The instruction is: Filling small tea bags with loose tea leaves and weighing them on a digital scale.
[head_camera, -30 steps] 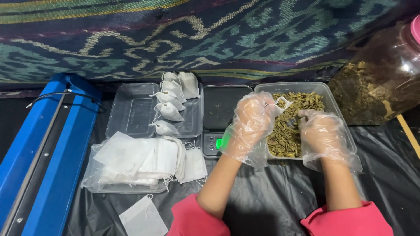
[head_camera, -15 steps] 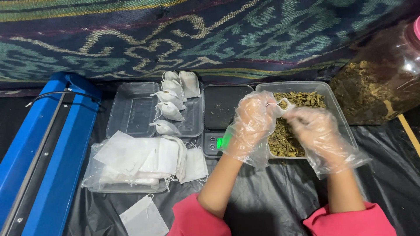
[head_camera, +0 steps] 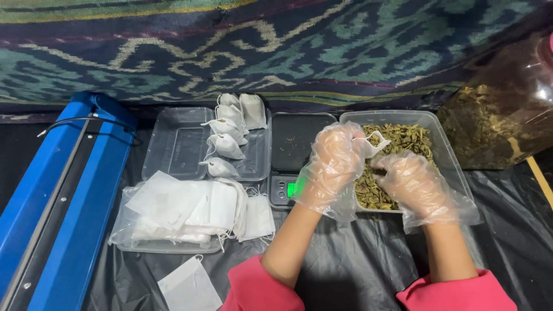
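Both my hands wear loose clear plastic gloves. My left hand (head_camera: 333,164) holds a small white drawstring pouch (head_camera: 372,143) by its mouth over a clear plastic tub (head_camera: 443,154) of dried green-brown leaves (head_camera: 403,138). My right hand (head_camera: 412,183) reaches down into the leaves just right of the pouch, fingers curled among them. A small black digital scale (head_camera: 294,144) with a lit green display sits directly left of the tub, partly behind my left hand.
Several filled white pouches (head_camera: 226,145) lie in a clear tray (head_camera: 178,144). A stack of empty white pouches (head_camera: 184,210) rests on plastic, one loose pouch (head_camera: 189,286) nearer me. A blue heat sealer (head_camera: 52,190) stands left; a large jar of leaves (head_camera: 501,115) right.
My right hand rose to the pouch's mouth half a second ago, then dropped back down into the leaves. My left hand has kept the pouch in place.
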